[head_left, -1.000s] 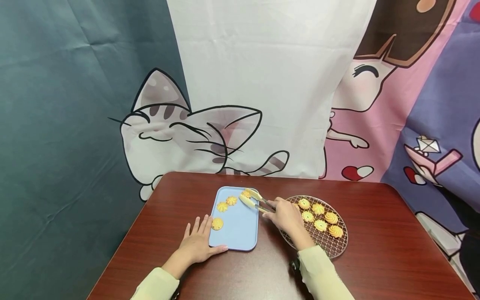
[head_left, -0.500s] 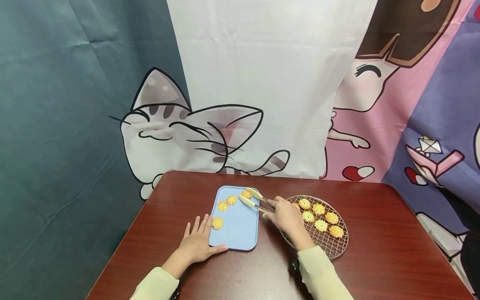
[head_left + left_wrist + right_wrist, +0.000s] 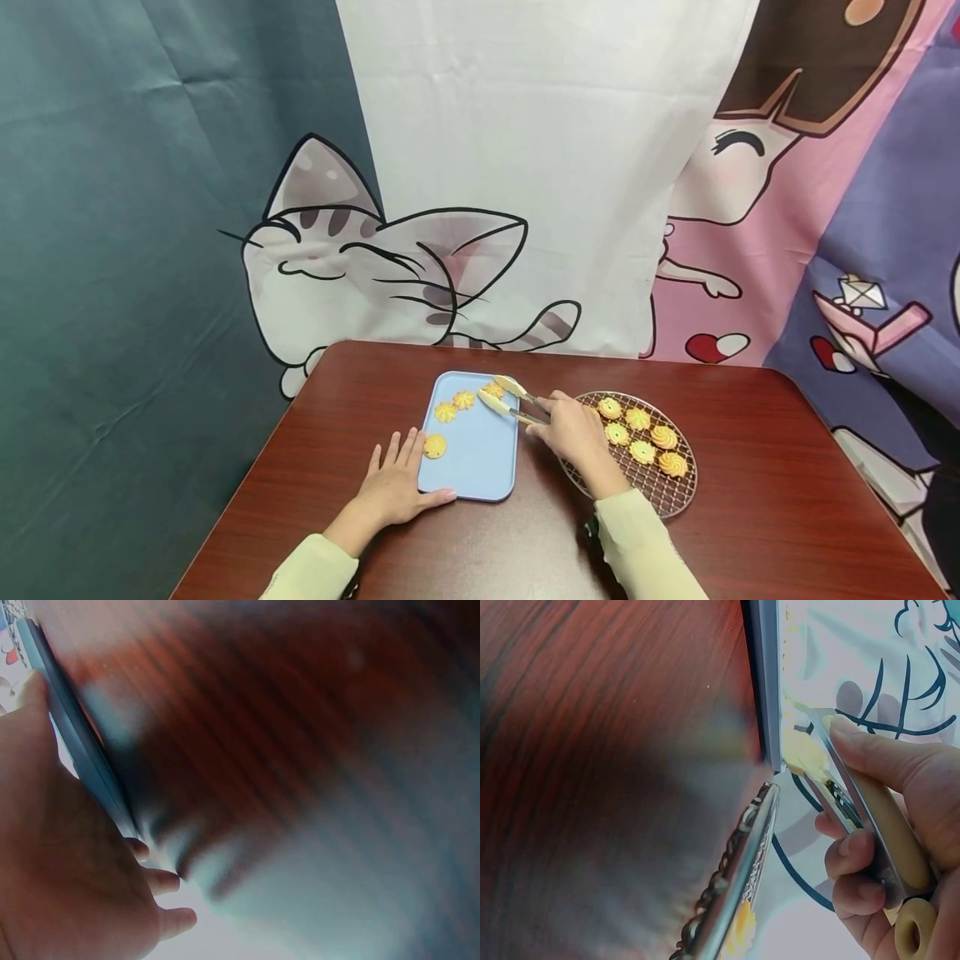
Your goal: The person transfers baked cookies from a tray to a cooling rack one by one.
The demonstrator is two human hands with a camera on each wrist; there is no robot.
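Note:
My right hand (image 3: pixel 573 429) grips a pair of tongs (image 3: pixel 889 825) with metal arms and cream-coloured handles and tips. In the head view the tongs' tips stand either side of a cookie (image 3: pixel 492 389) at the far right corner of a blue tray (image 3: pixel 480 467); whether they squeeze it cannot be told. Two piped cookies (image 3: pixel 446 412) and a round flat cookie (image 3: pixel 434 447) also lie on the tray. With fingers spread, my left hand (image 3: pixel 393 492) rests at the tray's near left corner, thumb along its front edge and fingertips at its left side.
Right of the tray is a round wire rack (image 3: pixel 671 502) bearing several piped cookies (image 3: pixel 663 437); my right forearm crosses over it. Both stand on a dark red wooden table (image 3: pixel 787 500). A printed cloth (image 3: pixel 555 167) hangs behind the table's far edge.
Hands, tongs, tray and cookies keep their places. Only a slight shift of the whole head view shows.

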